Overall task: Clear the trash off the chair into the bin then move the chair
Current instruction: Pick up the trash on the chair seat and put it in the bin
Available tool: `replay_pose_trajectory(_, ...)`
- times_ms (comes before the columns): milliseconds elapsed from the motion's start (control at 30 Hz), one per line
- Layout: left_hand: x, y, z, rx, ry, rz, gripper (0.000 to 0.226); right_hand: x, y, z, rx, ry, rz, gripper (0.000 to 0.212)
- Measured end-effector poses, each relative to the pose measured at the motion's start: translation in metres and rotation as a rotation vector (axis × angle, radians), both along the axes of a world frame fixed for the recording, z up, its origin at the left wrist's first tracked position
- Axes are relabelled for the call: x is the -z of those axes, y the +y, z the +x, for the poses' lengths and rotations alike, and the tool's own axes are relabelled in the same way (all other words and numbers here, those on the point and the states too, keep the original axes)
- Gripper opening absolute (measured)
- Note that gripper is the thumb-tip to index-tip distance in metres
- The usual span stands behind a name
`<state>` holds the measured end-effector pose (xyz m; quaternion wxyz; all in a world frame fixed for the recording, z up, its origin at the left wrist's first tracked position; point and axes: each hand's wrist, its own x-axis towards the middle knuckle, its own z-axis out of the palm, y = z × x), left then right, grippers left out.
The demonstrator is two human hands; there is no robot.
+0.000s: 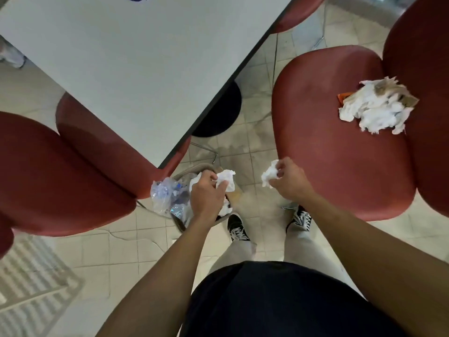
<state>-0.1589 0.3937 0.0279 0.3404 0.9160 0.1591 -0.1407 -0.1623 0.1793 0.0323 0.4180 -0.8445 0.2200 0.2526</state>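
Above the tiled floor, the left hand (206, 194) has its grip closed on a crumpled white tissue (226, 181) directly over the bin (192, 170), which already holds clear plastic and paper. Beside it, the right hand (290, 182) pinches a second tissue wad (269, 176) just off the red chair (340, 156). Farther back on that seat lies a pile of tissues and brown paper (376, 107). A white surface (136, 69) stands beyond.

A pale grey bench with a dark edge (126, 69) fills the upper left, standing on a round black base (223, 113). A second red padded seat (63, 176) is tucked partly under it. The beige tiled floor (116, 254) carries a grey-and-white striped mat (29, 278) at lower left.
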Motion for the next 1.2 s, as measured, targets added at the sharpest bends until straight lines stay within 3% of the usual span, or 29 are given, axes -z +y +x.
replay_pose_trajectory(133,0.009,0.053,-0.007,-0.059,-0.005,0.048,0.02,0.006,0.058,0.006,-0.099,0.008,0.029,0.028)
replay_pose_trajectory(267,0.021,0.08,-0.007,-0.101,0.051,0.042,0.022,0.018,0.105,0.009,-0.155,0.018,0.033,0.035)
replay_pose_trajectory(400,0.039,0.09,0.0,-0.068,0.081,0.051,0.027,0.032,0.137,0.016,-0.188,0.013,0.007,0.039)
replay_pose_trajectory(533,0.057,0.092,0.006,0.069,0.088,0.149,0.004,0.046,0.158,0.032,-0.2,0.005,-0.017,0.051)
replay_pose_trajectory(567,0.063,0.093,0.007,0.089,0.104,0.176,0.009,0.05,0.162,0.036,-0.215,0.011,-0.034,0.053)
replay_pose_trajectory(767,0.069,0.095,0.007,0.242,0.111,0.323,0.024,0.057,0.168,0.049,-0.204,0.083,-0.052,0.048)
replay_pose_trajectory(1200,0.02,0.038,0.042,0.298,0.004,0.235,0.019,0.017,0.108,0.058,-0.132,-0.016,-0.035,0.04)
